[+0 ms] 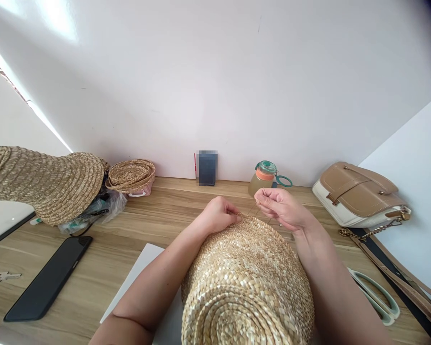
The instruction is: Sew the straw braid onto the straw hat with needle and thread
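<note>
Landmark: woven straw hat, crown toward the camera, on the wooden table.
Left hand: fingers clamped on the hat's far edge.
Right hand: just beyond that edge, fingertips pinched together on a thin straw strand.
Strand axis: slants from the pinch down to the hat edge, between both hands.
Nearer hand: left.

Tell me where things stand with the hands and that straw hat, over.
Left hand pinching the straw hat at its edge. Right hand raised just above it, fingers pinched, seemingly on a thin thread. Nothing in the way.
</note>
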`<control>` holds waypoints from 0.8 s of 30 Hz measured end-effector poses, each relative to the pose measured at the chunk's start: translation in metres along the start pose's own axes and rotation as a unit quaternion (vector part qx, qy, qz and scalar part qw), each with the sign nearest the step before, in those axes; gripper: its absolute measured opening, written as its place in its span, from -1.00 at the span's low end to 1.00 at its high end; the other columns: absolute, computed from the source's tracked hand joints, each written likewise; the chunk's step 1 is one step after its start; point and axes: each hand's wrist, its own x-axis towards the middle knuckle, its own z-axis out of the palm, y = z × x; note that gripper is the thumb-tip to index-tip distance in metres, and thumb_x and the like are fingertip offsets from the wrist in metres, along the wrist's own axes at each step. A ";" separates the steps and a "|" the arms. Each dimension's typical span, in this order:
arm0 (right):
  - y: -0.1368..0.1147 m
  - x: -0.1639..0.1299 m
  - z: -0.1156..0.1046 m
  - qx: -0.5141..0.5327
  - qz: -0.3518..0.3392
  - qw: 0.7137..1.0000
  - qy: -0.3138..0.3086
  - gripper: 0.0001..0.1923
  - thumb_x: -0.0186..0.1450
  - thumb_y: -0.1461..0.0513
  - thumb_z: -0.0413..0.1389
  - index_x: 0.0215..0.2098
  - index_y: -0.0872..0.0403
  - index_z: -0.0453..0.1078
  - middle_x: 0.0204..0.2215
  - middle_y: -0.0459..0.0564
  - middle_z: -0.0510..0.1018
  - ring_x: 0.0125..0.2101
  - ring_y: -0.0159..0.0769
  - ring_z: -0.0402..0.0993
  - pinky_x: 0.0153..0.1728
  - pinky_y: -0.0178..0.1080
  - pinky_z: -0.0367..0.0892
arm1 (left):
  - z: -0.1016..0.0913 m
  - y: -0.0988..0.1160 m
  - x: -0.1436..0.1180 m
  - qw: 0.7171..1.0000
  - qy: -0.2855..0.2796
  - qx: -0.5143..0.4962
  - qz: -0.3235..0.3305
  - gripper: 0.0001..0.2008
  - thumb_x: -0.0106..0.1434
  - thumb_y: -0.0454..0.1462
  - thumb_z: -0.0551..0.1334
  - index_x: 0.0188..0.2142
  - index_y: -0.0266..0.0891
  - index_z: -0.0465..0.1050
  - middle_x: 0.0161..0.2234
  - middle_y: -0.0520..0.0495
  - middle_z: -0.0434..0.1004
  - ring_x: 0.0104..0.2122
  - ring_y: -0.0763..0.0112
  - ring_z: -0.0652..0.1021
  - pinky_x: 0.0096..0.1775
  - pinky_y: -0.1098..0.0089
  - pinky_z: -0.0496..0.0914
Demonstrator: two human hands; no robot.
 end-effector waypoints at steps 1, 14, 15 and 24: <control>0.002 0.000 -0.004 -0.019 0.008 1.000 0.007 -0.57 0.15 -0.09 0.17 -0.47 0.09 0.27 -0.67 -0.26 0.06 -0.67 -0.54 -0.12 -0.66 -0.36 -0.20 | -0.001 0.000 0.000 1.000 0.001 0.001 -0.002 -0.71 0.01 -0.22 0.26 -0.33 -0.36 0.64 -0.51 -0.04 0.56 -0.50 0.43 0.40 -0.46 0.47 0.23; -0.013 -0.009 -0.011 -0.123 -0.002 0.990 0.075 -0.66 0.24 -0.03 0.07 -0.26 0.09 0.31 -0.62 -0.17 0.32 -0.60 -0.45 0.16 -0.61 -0.36 0.06 | -0.006 0.004 -0.004 0.999 -0.008 -0.028 0.021 -0.72 0.07 -0.20 0.24 -0.33 -0.36 0.62 -0.52 -0.03 0.52 -0.54 0.49 0.35 -0.48 0.48 0.20; -0.020 -0.014 -0.009 -0.135 -0.013 0.987 0.081 -0.66 0.25 -0.02 0.08 -0.27 0.09 0.32 -0.62 -0.15 0.36 -0.61 -0.45 0.15 -0.61 -0.35 0.05 | -0.009 0.005 -0.006 0.999 -0.002 -0.034 0.019 -0.73 0.08 -0.20 0.24 -0.35 -0.37 0.62 -0.53 -0.02 0.51 -0.55 0.50 0.35 -0.48 0.48 0.19; -0.052 -0.046 0.027 -0.265 -0.189 0.930 0.169 -0.84 0.29 0.14 0.11 -0.34 0.03 0.48 -0.40 -0.01 0.45 -0.41 -0.31 0.37 -0.40 -0.25 0.24 | -0.031 0.023 -0.030 0.987 0.151 -0.007 0.048 -0.73 0.14 -0.20 0.22 -0.28 -0.33 0.61 -0.39 -0.06 0.60 -0.42 0.39 0.48 -0.38 0.47 0.29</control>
